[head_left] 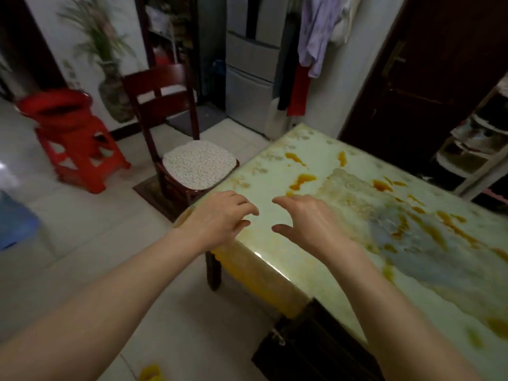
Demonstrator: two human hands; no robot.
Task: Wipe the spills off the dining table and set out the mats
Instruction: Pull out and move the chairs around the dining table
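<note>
Hands first: my left hand [220, 215] and right hand [310, 218] hover empty, fingers loosely spread, over the bench's [265, 215] near corner. Amber spills [305, 178] lie on the bench beyond and right of my right hand, the longer streaks slanting from far left to near right.

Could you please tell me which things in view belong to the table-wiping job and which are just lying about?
For the job: dining table, orange spills, left hand and right hand, both empty above the table. No cloth or mats in view.

Lying about: chair with cushion, red stool, fridge, hanging clothes, shelf rack.
</note>
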